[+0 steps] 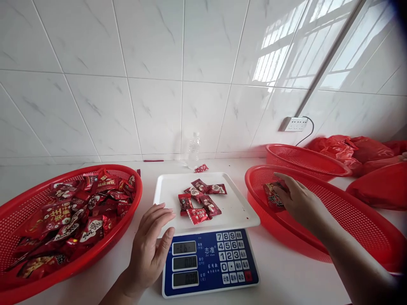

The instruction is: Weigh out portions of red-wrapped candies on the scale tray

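My left hand (152,245) is open, with fingers apart, beside the front left corner of the scale's white tray (168,186); nothing is in it. Several small red snack packets (211,206) lie loosely grouped on that tray. The blue digital scale (210,264) has a keypad and three displays. Reaching in from the right, my right hand (299,201) is over the near right red basket (349,216). Its thumb and fingers are closed around a dark red snack packet (273,199) low inside the basket's left end; part of the packet is hidden by the fingers.
A red basket (127,233) full of mixed snack packets stands on the left. Behind the tray are a clear bottle (193,150) and a single packet (201,168). Another red basket (308,163) and red plastic bags (378,182) stand back right, near a power strip (295,124).
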Motion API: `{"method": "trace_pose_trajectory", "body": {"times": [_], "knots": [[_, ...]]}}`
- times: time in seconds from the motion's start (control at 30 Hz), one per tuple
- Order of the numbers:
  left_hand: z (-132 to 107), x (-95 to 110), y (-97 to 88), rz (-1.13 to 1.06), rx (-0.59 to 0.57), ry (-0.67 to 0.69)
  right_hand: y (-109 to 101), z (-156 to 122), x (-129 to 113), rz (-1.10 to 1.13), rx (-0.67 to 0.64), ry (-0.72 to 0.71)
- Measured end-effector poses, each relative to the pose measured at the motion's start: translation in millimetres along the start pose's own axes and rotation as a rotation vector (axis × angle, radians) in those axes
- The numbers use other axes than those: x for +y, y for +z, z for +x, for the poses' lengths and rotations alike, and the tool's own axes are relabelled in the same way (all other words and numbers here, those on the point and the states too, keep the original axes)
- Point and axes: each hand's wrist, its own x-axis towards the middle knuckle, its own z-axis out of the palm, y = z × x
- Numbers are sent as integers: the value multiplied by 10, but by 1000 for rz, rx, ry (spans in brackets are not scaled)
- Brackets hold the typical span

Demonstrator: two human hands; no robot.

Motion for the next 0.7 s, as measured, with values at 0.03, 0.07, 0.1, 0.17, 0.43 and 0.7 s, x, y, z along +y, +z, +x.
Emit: {"method": "trace_pose_trajectory", "body": {"times": [0.03, 0.07, 0.1, 0.17, 0.43, 0.7], "knots": [[1, 1, -1, -1, 0, 2, -3, 6, 9, -18, -9, -1], [2, 3, -2, -3, -1, 5, -7, 11, 20, -37, -18, -5], [3, 5, -2, -5, -2, 8, -13, 16, 31, -56, -26, -9], [5, 8, -2, -9, -5, 10, -28, 19, 47, -91, -34, -19], [11, -4, 9, -31, -6, 13, 97, -123, -365, -114, 79, -342], [4, -22, -3, -19, -3, 11, 301, -345, -1236, 200, -480, -612]]}}
